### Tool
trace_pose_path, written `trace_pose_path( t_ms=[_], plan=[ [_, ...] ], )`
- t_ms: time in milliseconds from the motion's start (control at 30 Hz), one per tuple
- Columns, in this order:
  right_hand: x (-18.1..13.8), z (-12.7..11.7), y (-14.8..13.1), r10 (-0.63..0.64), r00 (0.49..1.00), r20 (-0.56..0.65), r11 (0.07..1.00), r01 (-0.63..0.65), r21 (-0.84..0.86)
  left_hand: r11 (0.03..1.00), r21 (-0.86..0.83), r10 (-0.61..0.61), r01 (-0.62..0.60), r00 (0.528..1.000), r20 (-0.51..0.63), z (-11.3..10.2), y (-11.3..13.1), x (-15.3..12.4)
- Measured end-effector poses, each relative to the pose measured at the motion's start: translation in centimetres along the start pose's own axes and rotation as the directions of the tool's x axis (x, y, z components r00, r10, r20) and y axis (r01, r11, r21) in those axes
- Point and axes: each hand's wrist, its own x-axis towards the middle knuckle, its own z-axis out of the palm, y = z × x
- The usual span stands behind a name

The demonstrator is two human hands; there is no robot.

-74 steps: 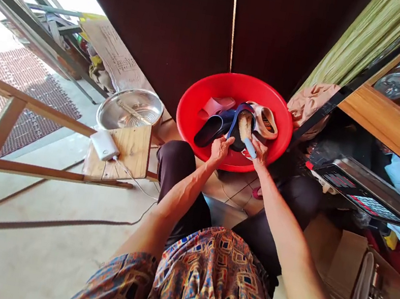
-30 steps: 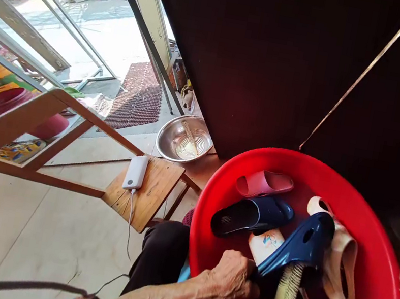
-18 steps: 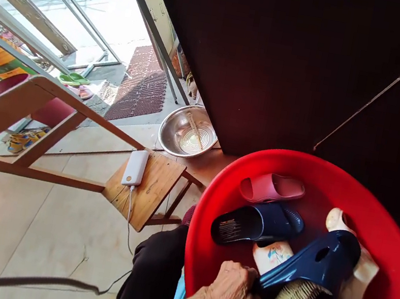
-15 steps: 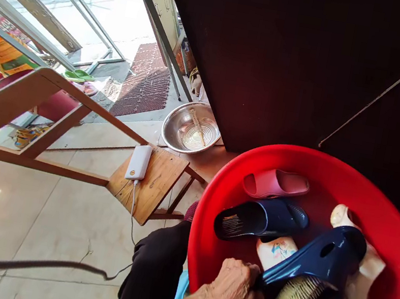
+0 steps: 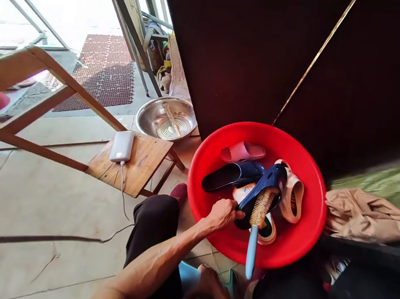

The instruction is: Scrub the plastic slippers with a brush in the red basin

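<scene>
My left hand (image 5: 223, 214) is closed on one end of a dark blue slipper (image 5: 266, 179) in the red basin (image 5: 304, 248). A scrub brush (image 5: 251, 251) with a pale blue handle and stiff bristles leans against this slipper, its handle over the basin's near rim; neither hand holds it. Below the basin, my right hand (image 5: 207, 278) is beside a light blue plastic thing (image 5: 188, 275); its fingers are blurred and partly hidden. Around the held slipper lie another blue slipper (image 5: 218, 176), a pink slipper (image 5: 244, 152) and cream-coloured shoes (image 5: 294, 199).
To the left stands a wooden chair (image 5: 149, 161) bearing a white power bank (image 5: 122, 146) with a cable. A metal bowl (image 5: 152, 115) sits on the floor behind it. Dark panels (image 5: 241, 48) rise behind the basin. Tan cloth (image 5: 370, 215) lies at the right.
My view has pulled back and turned right, so the basin looks smaller and whole. My right hand and the full brush handle have come into sight. My left hand still grips the slipper.
</scene>
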Motion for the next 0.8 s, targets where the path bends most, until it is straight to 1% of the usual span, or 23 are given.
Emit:
trace_pose_path(
  t_ms=[67, 133, 200, 233, 267, 333, 367, 433, 467, 500, 533, 600, 667, 700, 733, 767, 800],
  plan=[
    [-0.1, 1.0, 0.6, 0.026, 0.999, -0.048, 0.999, -0.028, -0.032, 0.998, -0.051, 0.021, -0.023, 0.999, -0.044, 0.2, -0.3, 0.1],
    [-0.9, 1.2, 1.1, 0.053, 0.983, -0.177, 0.999, -0.053, 0.007, 0.993, -0.112, 0.036, -0.045, 0.996, -0.079, 0.3, -0.7, 0.4],
    [-3.1, 0.8, 1.8, 0.062, 0.945, -0.322, 0.993, -0.026, 0.114, 0.983, -0.171, 0.052, -0.071, 0.993, -0.110, 0.4, -1.1, 0.7],
    [-4.8, 0.5, 2.3, 0.069, 0.916, -0.395, 0.982, 0.006, 0.187, 0.977, -0.197, 0.060, -0.084, 0.991, -0.123, 0.5, -1.2, 0.8],
    [-6.6, 0.1, 2.7, 0.082, 0.876, -0.476, 0.961, 0.057, 0.270, 0.969, -0.228, 0.064, -0.094, 0.989, -0.134, 0.6, -1.3, 1.0],
    [-10.6, -1.0, 3.4, 0.140, 0.759, -0.635, 0.879, 0.201, 0.433, 0.949, -0.297, 0.058, -0.102, 0.987, -0.152, 0.9, -1.2, 1.2],
    [-12.4, -1.8, 3.5, 0.181, 0.682, -0.709, 0.826, 0.285, 0.486, 0.939, -0.328, 0.053, -0.103, 0.986, -0.158, 1.1, -1.1, 1.1],
    [-15.2, -4.2, 3.0, 0.275, 0.481, -0.832, 0.748, 0.437, 0.500, 0.921, -0.374, 0.049, -0.109, 0.985, -0.166, 1.5, -0.7, 0.7],
    [-16.1, -5.6, 2.4, 0.324, 0.386, -0.864, 0.732, 0.476, 0.487, 0.914, -0.387, 0.057, -0.119, 0.984, -0.168, 1.6, -0.5, 0.4],
    [-16.5, -7.2, 1.6, 0.339, 0.329, -0.881, 0.731, 0.497, 0.467, 0.910, -0.395, 0.068, -0.131, 0.983, -0.169, 1.7, -0.2, 0.0],
    [-16.6, -8.7, 0.8, 0.326, 0.326, -0.887, 0.741, 0.494, 0.455, 0.904, -0.403, 0.076, -0.141, 0.982, -0.173, 1.7, 0.0, -0.4],
    [-16.0, -11.3, -0.9, 0.268, 0.412, -0.871, 0.749, 0.480, 0.457, 0.899, -0.408, 0.083, -0.159, 0.976, -0.199, 1.5, 0.2, -1.1],
    [-14.9, -13.1, -2.0, 0.220, 0.522, -0.824, 0.732, 0.470, 0.493, 0.900, -0.400, 0.074, -0.173, 0.965, -0.250, 0.8, 0.3, -1.5],
    [-14.2, -13.8, -2.2, 0.209, 0.562, -0.801, 0.725, 0.460, 0.512, 0.900, -0.398, 0.067, -0.176, 0.960, -0.273, 0.3, 0.2, -1.6],
    [-13.6, -14.4, -2.3, 0.203, 0.586, -0.785, 0.729, 0.445, 0.521, 0.900, -0.400, 0.058, -0.175, 0.956, -0.289, -0.2, 0.1, -1.6],
    [-13.1, -15.0, -2.1, 0.197, 0.587, -0.785, 0.749, 0.426, 0.507, 0.897, -0.407, 0.048, -0.171, 0.954, -0.297, -0.8, 0.0, -1.4],
    [-12.6, -15.7, -1.8, 0.181, 0.563, -0.806, 0.787, 0.408, 0.462, 0.894, -0.418, 0.036, -0.164, 0.954, -0.296, -1.4, -0.1, -1.1]
  ],
)
